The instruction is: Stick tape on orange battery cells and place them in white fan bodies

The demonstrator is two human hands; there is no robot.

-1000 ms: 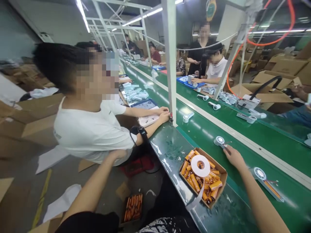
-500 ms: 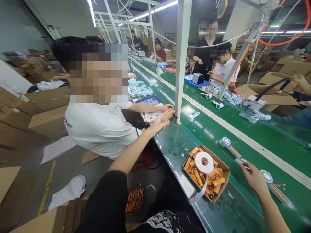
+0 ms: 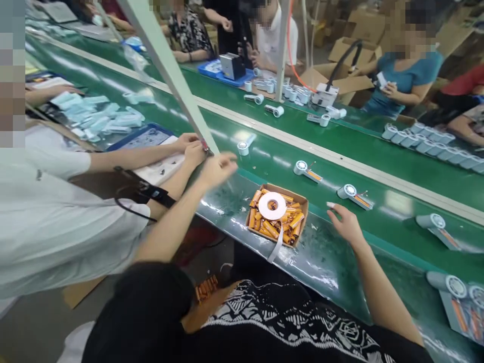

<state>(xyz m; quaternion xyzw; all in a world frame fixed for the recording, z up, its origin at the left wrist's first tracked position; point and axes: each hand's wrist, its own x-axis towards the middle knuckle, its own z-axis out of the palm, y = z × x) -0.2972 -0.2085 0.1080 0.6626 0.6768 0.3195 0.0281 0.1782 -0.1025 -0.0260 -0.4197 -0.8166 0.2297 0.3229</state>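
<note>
Right hand [image 3: 346,224] seen at three o'clock from the box [image 3: 304,206] of orange cells [image 3: 297,220], thumb and fingers parted, fingertip whitish. Fan unit [image 3: 349,191] left lying at its twelve. Left hand [image 3: 218,170] blurred, box's ten o'clock; grip cannot be told.

The person wears a black top [image 3: 287,353] with short sleeves. The left sleeve [image 3: 147,302] is plain black and wide, and it stops near the elbow. The right sleeve [image 3: 404,345] is black too, but only a bit of it shows. Across the front runs a white pattern [image 3: 298,321] — zigzags, little triangles, thin lines and a shape like a flower or leaf. A wavy white line goes along under it, like a chain. Both arms are bare below the sleeves. The left hand [image 3: 218,170] and right hand [image 3: 346,224] are bare too — the left one looks blurry.
</note>
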